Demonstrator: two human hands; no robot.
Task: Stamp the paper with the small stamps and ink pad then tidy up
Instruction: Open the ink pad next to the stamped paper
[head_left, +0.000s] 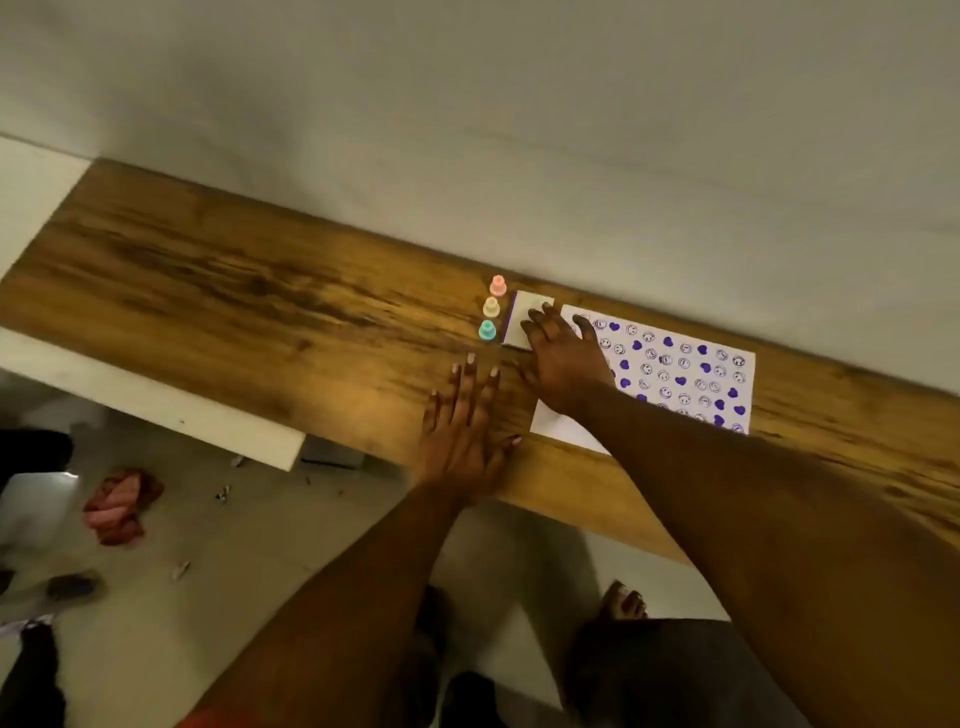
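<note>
Wood-grain worktop running from upper left to lower right of the frame, set against a plain pale wall; grey floor below with a red cloth and small scraps at lower left.

Item 1 — paper, right of centre, lying flat on the worktop. Covered in rows of purple hearts and smiley prints; stamping looks finished or nearly so.

Item 2 — ink pad, a pale square case just left of the paper's upper corner, apparently closed, though the fingers hide part of it.

Item 3 — three small stamps in a row just left of the ink pad, upright: pink stamp farthest from the viewer, cream stamp in the middle, teal stamp nearest.

Item 4 — right hand, centre of frame, fingers spread and resting on top of the ink pad, thumb over the paper's corner. Grip apart, pressing or steadying rather than clamped round anything.

Item 5 — left hand, below the stamps, flat on bare worktop with fingers extended; grip apart, holding nothing.

Stage, as judged: tidying up, with stamps lined up and the pad being closed or positioned.

Risks noted:
- The right forearm lies across the lower part of the paper; if the prints are still wet, a drag of the arm would smear them.
- A sideways nudge of the pad could topple the stamps, which stand close beside it.
- Inked fingertips could mark the paper's clean margin.
</note>
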